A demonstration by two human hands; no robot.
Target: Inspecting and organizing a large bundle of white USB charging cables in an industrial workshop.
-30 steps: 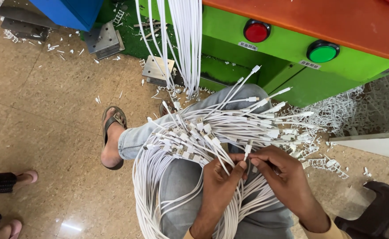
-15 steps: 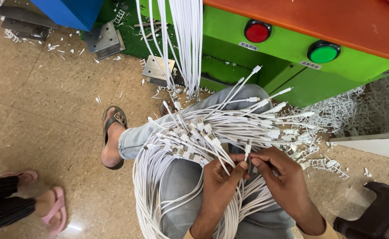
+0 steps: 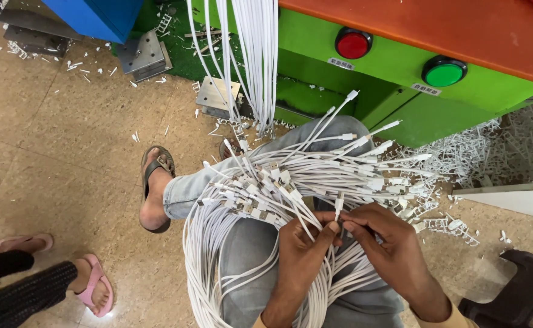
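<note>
A big bundle of white cables (image 3: 291,182) lies across my lap, its connector ends fanned out over my knees. My left hand (image 3: 300,255) and my right hand (image 3: 388,243) meet over the bundle, fingertips pinched together on one white cable end (image 3: 338,209) that sticks up between them. Loops of the same cables hang down around my thighs.
A green machine (image 3: 400,67) with a red button (image 3: 353,44) and a green button (image 3: 443,71) stands ahead, white cables (image 3: 254,54) hanging down its front. White plastic scraps (image 3: 461,158) litter the floor at right. Another person's feet in pink sandals (image 3: 93,285) are at lower left.
Another person's feet in pink sandals have stepped further in at the lower left. My hands stay pinched on the cable end with hardly any movement.
</note>
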